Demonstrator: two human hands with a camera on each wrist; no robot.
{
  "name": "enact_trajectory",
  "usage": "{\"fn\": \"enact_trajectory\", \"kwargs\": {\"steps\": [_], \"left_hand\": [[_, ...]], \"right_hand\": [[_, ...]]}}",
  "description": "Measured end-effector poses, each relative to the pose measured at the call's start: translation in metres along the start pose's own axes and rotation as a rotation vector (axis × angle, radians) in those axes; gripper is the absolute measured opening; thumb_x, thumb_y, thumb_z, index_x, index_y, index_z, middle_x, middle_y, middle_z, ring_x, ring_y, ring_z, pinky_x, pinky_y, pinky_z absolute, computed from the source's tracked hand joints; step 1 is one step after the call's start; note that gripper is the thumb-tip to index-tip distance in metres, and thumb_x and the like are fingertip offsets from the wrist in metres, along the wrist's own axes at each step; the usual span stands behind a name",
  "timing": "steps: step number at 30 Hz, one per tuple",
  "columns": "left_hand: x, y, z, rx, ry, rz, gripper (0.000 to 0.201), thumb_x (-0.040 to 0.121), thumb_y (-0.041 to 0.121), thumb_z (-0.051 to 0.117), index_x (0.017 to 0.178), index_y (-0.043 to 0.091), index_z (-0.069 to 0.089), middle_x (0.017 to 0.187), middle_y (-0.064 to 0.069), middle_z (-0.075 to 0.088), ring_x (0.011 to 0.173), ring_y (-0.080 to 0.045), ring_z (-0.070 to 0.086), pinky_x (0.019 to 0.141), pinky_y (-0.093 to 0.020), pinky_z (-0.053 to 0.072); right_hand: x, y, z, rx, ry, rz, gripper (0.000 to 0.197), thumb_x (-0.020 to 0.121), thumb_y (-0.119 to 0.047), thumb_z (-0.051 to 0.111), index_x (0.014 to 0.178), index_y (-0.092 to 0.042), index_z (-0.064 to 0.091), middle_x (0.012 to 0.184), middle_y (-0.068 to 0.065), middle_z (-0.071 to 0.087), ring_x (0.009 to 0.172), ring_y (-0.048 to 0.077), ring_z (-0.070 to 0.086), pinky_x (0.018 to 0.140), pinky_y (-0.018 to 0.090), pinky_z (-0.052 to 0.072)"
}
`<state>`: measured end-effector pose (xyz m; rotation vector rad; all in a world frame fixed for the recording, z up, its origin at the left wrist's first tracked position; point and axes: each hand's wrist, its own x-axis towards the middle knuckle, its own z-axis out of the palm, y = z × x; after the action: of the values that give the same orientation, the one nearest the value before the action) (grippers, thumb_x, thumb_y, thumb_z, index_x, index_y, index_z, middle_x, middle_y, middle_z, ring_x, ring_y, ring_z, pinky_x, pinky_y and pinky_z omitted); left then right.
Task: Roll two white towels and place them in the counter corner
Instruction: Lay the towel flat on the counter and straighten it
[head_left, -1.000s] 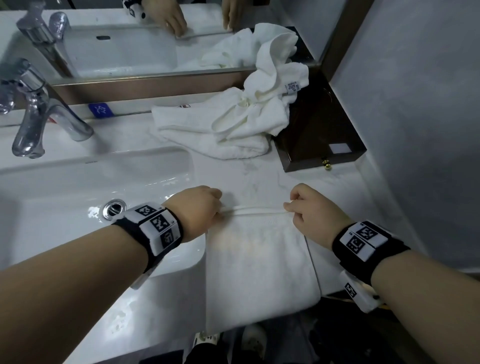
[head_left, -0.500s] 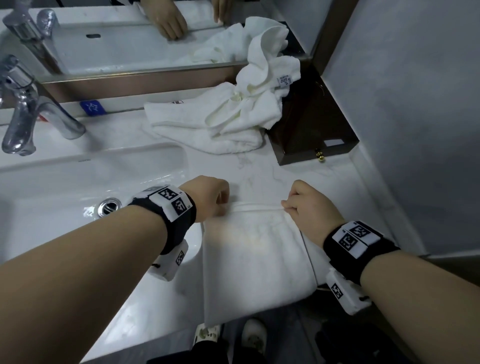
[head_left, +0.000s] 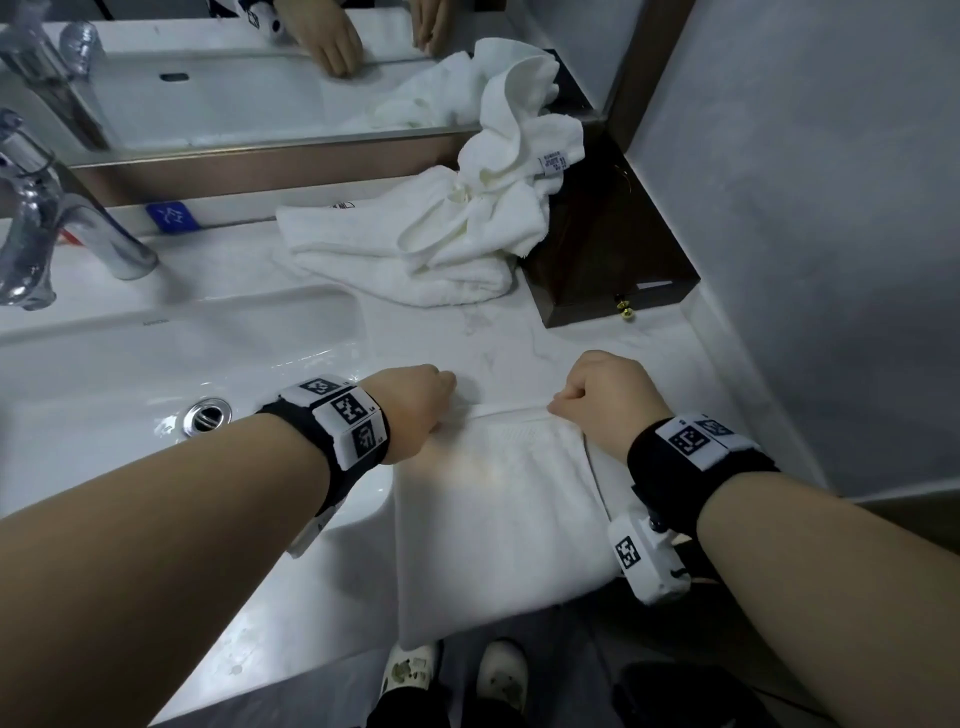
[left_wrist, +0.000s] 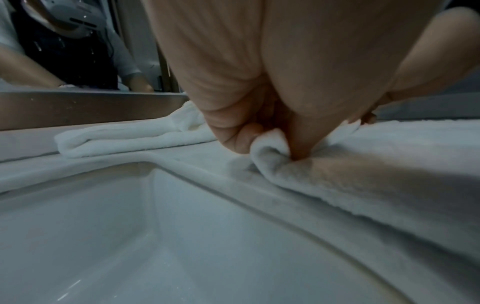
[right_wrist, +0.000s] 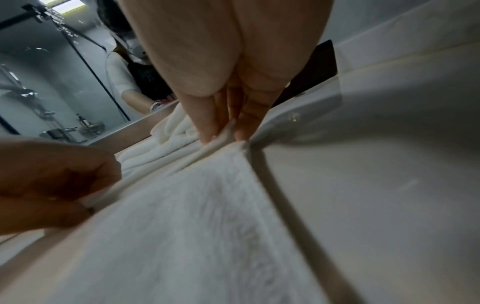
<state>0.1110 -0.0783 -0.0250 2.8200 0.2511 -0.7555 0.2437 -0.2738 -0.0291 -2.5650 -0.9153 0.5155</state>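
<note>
Head view shows the white marble counter (head_left: 519, 343) with its sink (head_left: 156, 374) on the left and a dark wooden box (head_left: 613, 260) in the far right corner against the mirror (head_left: 260, 93). A crumpled towel (head_left: 431, 244) lies heaped just beside that box, part of it draped up against it, not yet rolled. Nearer, a folded towel (head_left: 498, 514) lies flat between sink and counter edge, its near end hanging over the front.

Both hands work its far edge. The left hand (head_left: 410, 405) has thumb and curled fingers pinched on the left corner; the left wrist view shows a small first curl of cloth (left_wrist: 270, 148) caught there. The right hand (head_left: 602, 400) pinches the same edge at the right corner, fingertips (right_wrist: 207, 131) pressing the thin hem.

This cloth looks soft, light and limp, with a plush pile that should grip itself rather than slip. It will likely sag or skew if turned from one side only, so holding both corners of the leading edge seems the sound place, keeping the roll tight and even. Rolling has barely begun.
</note>
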Motion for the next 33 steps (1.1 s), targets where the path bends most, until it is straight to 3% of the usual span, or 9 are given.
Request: {"fn": "enact_trajectory", "kwargs": {"steps": [2, 5, 11, 15, 17, 20, 24, 29, 33], "left_hand": [[-0.003, 0.003, 0.001, 0.03, 0.014, 0.019, 0.014, 0.096, 0.012, 0.051, 0.109, 0.012, 0.047, 0.112, -0.006, 0.051, 0.095, -0.027, 0.057, 0.081, -0.036, 0.049], [-0.007, 0.006, 0.004, 0.08, 0.046, 0.035, 0.02, 0.091, 0.004, 0.051, 0.108, 0.012, 0.046, 0.11, -0.006, 0.05, 0.091, -0.026, 0.055, 0.075, -0.033, 0.046], [-0.013, 0.012, 0.006, 0.12, 0.046, 0.013, 0.026, 0.085, -0.005, 0.048, 0.1, 0.015, 0.039, 0.104, -0.005, 0.043, 0.074, -0.023, 0.042, 0.066, -0.034, 0.039], [-0.015, 0.014, 0.01, 0.167, 0.051, 0.049, 0.032, 0.08, -0.008, 0.047, 0.096, 0.016, 0.035, 0.097, -0.004, 0.037, 0.076, -0.023, 0.04, 0.066, -0.035, 0.037], [-0.015, 0.014, 0.011, 0.194, 0.045, 0.073, 0.032, 0.081, -0.007, 0.047, 0.106, 0.013, 0.041, 0.105, -0.006, 0.042, 0.077, -0.023, 0.039, 0.066, -0.034, 0.035], [-0.014, 0.013, 0.011, 0.198, 0.03, 0.097, 0.036, 0.082, -0.005, 0.047, 0.113, 0.013, 0.043, 0.11, -0.006, 0.044, 0.079, -0.024, 0.041, 0.067, -0.033, 0.034], [-0.015, 0.014, 0.013, 0.202, 0.032, 0.115, 0.036, 0.083, -0.004, 0.045, 0.114, 0.014, 0.044, 0.11, -0.005, 0.046, 0.083, -0.025, 0.044, 0.069, -0.034, 0.036], [-0.016, 0.016, 0.015, 0.211, 0.039, 0.125, 0.037, 0.082, -0.004, 0.047, 0.113, 0.015, 0.046, 0.108, -0.003, 0.047, 0.085, -0.026, 0.049, 0.068, -0.035, 0.042], [-0.02, 0.011, 0.017, 0.168, 0.068, 0.126, 0.044, 0.076, -0.006, 0.047, 0.113, 0.018, 0.044, 0.113, -0.003, 0.04, 0.072, -0.023, 0.041, 0.061, -0.033, 0.037]], "right_hand": [[0.002, -0.002, -0.001, 0.025, 0.007, 0.063, 0.037, 0.085, -0.029, 0.071, 0.066, 0.002, 0.061, 0.085, 0.004, 0.056, 0.08, 0.026, 0.06, 0.079, 0.031, 0.05], [0.005, -0.004, -0.004, 0.089, -0.035, 0.128, 0.048, 0.088, -0.036, 0.066, 0.068, 0.008, 0.06, 0.081, 0.024, 0.063, 0.081, 0.037, 0.062, 0.08, 0.041, 0.052], [0.008, -0.006, -0.004, 0.174, -0.016, 0.238, 0.014, 0.076, -0.015, 0.076, 0.069, -0.01, 0.066, 0.073, 0.006, 0.071, 0.071, 0.02, 0.066, 0.073, 0.03, 0.054], [0.006, -0.001, 0.0, 0.349, -0.047, 0.252, 0.023, 0.079, 0.0, 0.07, 0.097, -0.013, 0.065, 0.078, -0.001, 0.06, 0.064, 0.018, 0.063, 0.075, 0.034, 0.057], [0.005, 0.002, -0.001, 0.334, -0.108, 0.216, 0.028, 0.082, 0.0, 0.067, 0.105, -0.015, 0.067, 0.08, -0.005, 0.058, 0.067, 0.015, 0.062, 0.079, 0.031, 0.056], [0.002, 0.005, -0.004, 0.199, -0.156, 0.138, 0.017, 0.084, -0.006, 0.067, 0.095, -0.018, 0.071, 0.077, -0.01, 0.059, 0.077, 0.014, 0.062, 0.08, 0.026, 0.051], [-0.002, 0.003, -0.005, 0.05, -0.152, 0.039, 0.01, 0.086, -0.011, 0.067, 0.092, -0.019, 0.072, 0.077, -0.014, 0.053, 0.08, 0.011, 0.057, 0.076, 0.02, 0.042], [-0.008, 0.006, 0.001, -0.015, -0.105, -0.04, 0.012, 0.089, -0.012, 0.063, 0.097, -0.016, 0.072, 0.093, -0.009, 0.049, 0.086, 0.01, 0.052, 0.08, 0.02, 0.039], [-0.013, 0.01, 0.008, 0.001, -0.076, -0.038, 0.013, 0.091, -0.01, 0.06, 0.098, -0.017, 0.069, 0.093, -0.01, 0.051, 0.084, 0.009, 0.05, 0.081, 0.021, 0.042]]}}
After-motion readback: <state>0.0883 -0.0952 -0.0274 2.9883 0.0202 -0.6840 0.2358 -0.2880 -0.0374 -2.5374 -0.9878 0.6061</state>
